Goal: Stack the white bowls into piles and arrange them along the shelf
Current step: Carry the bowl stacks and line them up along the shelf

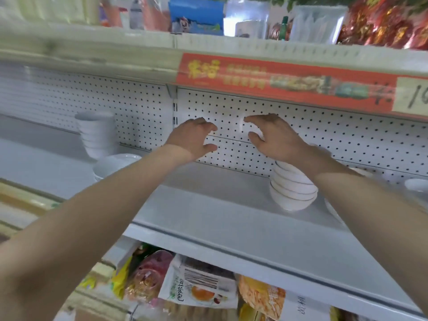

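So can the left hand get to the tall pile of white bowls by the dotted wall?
Probably yes. The left hand is open and empty, and the tall stack of white bowls stands to its left on the white metal shelf, with bare shelf and nothing blocking between them.

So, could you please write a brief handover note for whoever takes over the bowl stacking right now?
Left hand and right hand: both raised in front of the pegboard, fingers spread, holding nothing that I can make out.
Bowls: a tall pile stands far left on the shelf; a low pile sits in front of it; a leaning pile sits under the right wrist. More bowls at the far right are blurred.
Done: three piles started.
Left: straighten the leaning pile, stack the right-hand bowls, space piles along the shelf.
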{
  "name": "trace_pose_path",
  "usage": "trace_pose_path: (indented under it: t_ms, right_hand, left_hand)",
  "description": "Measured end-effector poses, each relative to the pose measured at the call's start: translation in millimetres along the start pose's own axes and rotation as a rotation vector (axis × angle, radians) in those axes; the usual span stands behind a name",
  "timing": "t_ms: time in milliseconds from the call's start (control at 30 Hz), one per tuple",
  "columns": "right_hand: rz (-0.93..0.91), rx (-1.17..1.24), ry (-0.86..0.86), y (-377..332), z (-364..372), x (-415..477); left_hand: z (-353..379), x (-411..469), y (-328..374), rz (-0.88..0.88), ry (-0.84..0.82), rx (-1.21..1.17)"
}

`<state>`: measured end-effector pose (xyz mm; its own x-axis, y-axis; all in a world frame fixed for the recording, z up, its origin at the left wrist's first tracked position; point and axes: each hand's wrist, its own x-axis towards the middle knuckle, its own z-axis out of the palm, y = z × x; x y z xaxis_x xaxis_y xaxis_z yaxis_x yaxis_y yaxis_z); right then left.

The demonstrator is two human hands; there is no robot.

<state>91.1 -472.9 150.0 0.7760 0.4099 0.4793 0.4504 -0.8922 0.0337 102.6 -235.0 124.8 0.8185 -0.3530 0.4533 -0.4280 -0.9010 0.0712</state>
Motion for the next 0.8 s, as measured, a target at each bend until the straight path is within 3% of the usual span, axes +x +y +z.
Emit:
trace_pose_path:
  t_ms: [433, 800]
  right_hand:
    - [-0.339, 0.1, 0.0, -267, 68, 115]
    - [-0.655, 0.184, -0.051, -504, 136, 204]
  left_hand:
    - [-103, -165, -218, -0.192, 0.094, 0.305]
    - [-170, -335, -388, -0.562, 0.037, 0.451]
